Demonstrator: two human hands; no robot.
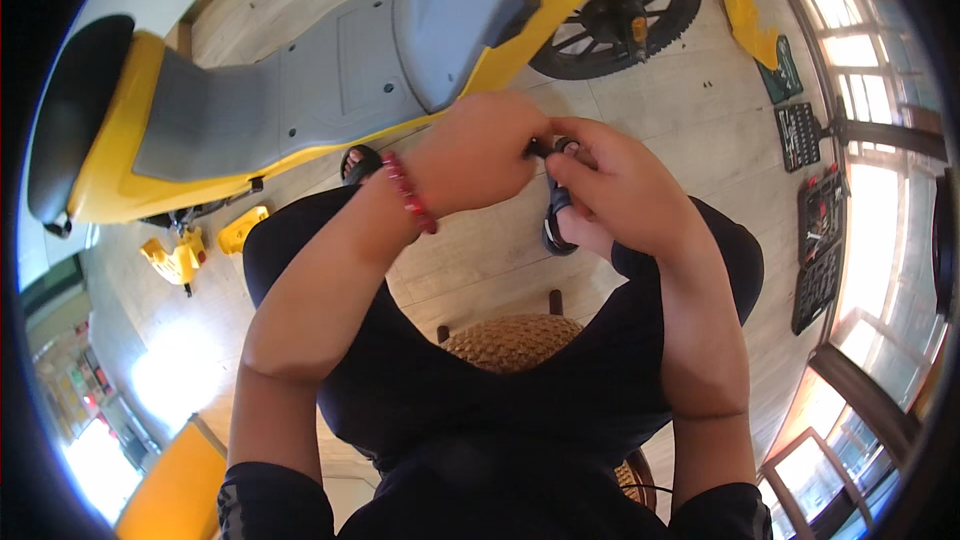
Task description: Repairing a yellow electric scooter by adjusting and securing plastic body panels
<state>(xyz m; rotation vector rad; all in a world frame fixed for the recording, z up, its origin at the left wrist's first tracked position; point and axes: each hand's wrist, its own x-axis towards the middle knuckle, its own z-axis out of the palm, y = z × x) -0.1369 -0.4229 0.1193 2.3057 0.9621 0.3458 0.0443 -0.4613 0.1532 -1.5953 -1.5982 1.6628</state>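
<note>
My left hand (pixel 485 152), a red bead bracelet on its wrist, is closed with its back turned up. Against it, my right hand (pixel 625 185) pinches with thumb and fingers. Between the two sits a small black piece (pixel 540 148), mostly hidden by fingers, so its kind cannot be made out. Just beyond my hands stands a yellow electric scooter (pixel 490 80) with a grey footboard (pixel 345 60), a black seat (pixel 85 110) and a black spoked front wheel (pixel 655 15). Both hands are held over the floor between my knees, near the scooter's side.
Along the right lie a yellow panel (pixel 748 18), a green case (pixel 782 72), a socket set (pixel 797 136) and open tool cases (pixel 820 215). Loose yellow parts (pixel 175 260) rest on the floor at left. I sit on a woven stool (pixel 510 340).
</note>
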